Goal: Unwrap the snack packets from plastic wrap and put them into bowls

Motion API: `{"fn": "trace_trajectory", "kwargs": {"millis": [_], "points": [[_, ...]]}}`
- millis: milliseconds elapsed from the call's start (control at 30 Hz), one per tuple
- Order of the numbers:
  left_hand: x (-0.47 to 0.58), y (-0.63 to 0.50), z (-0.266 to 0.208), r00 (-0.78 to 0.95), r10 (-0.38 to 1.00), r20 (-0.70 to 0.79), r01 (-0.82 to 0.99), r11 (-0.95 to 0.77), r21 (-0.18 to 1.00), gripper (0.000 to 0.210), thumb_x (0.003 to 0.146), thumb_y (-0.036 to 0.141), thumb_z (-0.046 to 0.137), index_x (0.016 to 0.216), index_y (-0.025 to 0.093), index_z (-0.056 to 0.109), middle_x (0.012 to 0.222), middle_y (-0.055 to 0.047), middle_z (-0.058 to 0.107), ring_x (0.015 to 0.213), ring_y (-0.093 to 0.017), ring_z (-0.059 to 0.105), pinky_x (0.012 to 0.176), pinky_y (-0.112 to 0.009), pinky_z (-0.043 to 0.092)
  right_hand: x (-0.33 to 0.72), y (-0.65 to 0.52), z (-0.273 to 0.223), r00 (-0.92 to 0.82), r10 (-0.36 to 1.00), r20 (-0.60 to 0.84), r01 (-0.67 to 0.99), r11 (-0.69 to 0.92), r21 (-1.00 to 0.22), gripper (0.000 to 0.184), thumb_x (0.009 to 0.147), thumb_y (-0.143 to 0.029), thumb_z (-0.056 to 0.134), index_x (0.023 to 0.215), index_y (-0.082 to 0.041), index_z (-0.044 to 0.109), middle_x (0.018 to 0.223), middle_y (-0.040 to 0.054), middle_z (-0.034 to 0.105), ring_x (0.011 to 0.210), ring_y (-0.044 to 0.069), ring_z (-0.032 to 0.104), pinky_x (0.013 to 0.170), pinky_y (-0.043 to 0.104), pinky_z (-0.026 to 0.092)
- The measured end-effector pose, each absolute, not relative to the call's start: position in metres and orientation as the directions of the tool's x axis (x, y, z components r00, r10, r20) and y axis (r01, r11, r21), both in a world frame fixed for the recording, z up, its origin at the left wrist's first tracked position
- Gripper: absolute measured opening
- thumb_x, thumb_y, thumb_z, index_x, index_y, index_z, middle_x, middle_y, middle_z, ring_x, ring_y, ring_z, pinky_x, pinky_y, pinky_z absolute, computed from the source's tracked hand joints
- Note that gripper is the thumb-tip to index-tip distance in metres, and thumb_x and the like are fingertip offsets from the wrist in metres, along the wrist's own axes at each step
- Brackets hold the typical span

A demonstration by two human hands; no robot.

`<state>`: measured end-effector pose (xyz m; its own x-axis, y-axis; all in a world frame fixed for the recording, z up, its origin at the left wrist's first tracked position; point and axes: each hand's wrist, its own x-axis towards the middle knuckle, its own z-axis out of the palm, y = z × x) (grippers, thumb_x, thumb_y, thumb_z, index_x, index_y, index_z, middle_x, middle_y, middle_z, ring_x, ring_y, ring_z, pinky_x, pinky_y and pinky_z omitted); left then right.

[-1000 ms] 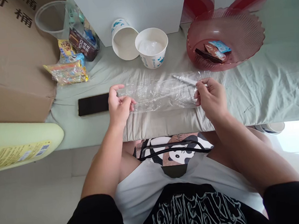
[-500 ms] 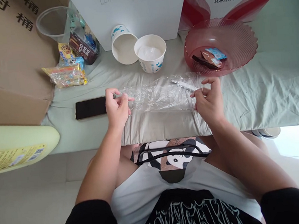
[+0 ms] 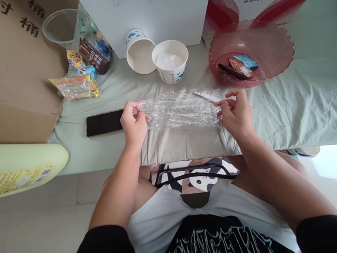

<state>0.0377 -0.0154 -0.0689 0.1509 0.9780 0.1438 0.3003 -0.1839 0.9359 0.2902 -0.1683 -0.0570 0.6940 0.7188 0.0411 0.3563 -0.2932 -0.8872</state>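
A crinkled sheet of clear plastic film (image 3: 181, 111) is stretched sideways over the cloth in front of me. My left hand (image 3: 134, 121) pinches its left end, thumb and forefinger together, beside a dark phone (image 3: 104, 122). At the other end my right hand (image 3: 235, 112) is closed on the film's edge, with some fingers bent and raised. A slim whitish tool with a pointed tip (image 3: 205, 96), like a craft knife, reaches from the right fingertips over the film. Whether those fingers also grip it I cannot tell.
Behind the film, a paper cup (image 3: 140, 55) lies on its side, touching an upright paper cup (image 3: 172, 76) with clear plastic inside. A pink ribbed bowl (image 3: 274, 52) holds several small packets. Snack packets (image 3: 78, 86) and a yellow-green bottle (image 3: 19, 156) are at left. Boxes stand behind.
The left hand's fingers have curled in and closed more tightly on the film's end. The film looks more taut, with straighter sideways creases. The right hand has barely moved.
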Motion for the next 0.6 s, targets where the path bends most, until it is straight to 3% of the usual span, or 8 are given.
{"fn": "trace_trajectory", "kwargs": {"millis": [333,500,600], "points": [[0.043,-0.017,-0.067,0.145,0.968,0.204,0.363,-0.244,0.899,0.009,0.083,0.015,0.059,0.083,0.022,0.054,0.126,-0.005,0.075,0.051,-0.005,0.061,0.050,-0.022,0.047,0.301,-0.171,-0.057,0.709,0.692,0.135,0.459,-0.308,-0.833,0.019,0.087,-0.018,0.055,0.103,-0.028,0.049,0.060,-0.0087,0.064,0.048,0.018,0.064,0.059,0.035,0.045],[0.043,-0.017,-0.069,0.187,0.956,0.226,0.410,-0.285,0.867,0.017,0.083,0.012,0.053,0.079,0.019,0.067,0.122,-0.006,0.076,0.052,-0.006,0.062,0.057,-0.024,0.053,0.305,-0.172,-0.057,0.715,0.685,0.137,0.436,-0.284,-0.854,0.010,0.092,-0.022,0.053,0.101,-0.026,0.052,0.073,-0.0040,0.071,0.047,0.015,0.062,0.056,0.033,0.046],[0.042,-0.016,-0.069,0.198,0.954,0.227,0.414,-0.291,0.863,0.022,0.083,0.013,0.054,0.090,0.020,0.074,0.120,-0.006,0.077,0.053,-0.007,0.063,0.057,-0.024,0.053,0.305,-0.170,-0.058,0.701,0.694,0.162,0.434,-0.234,-0.870,0.003,0.094,-0.024,0.053,0.096,-0.026,0.054,0.078,-0.0030,0.071,0.046,0.012,0.061,0.052,0.030,0.044]]}}
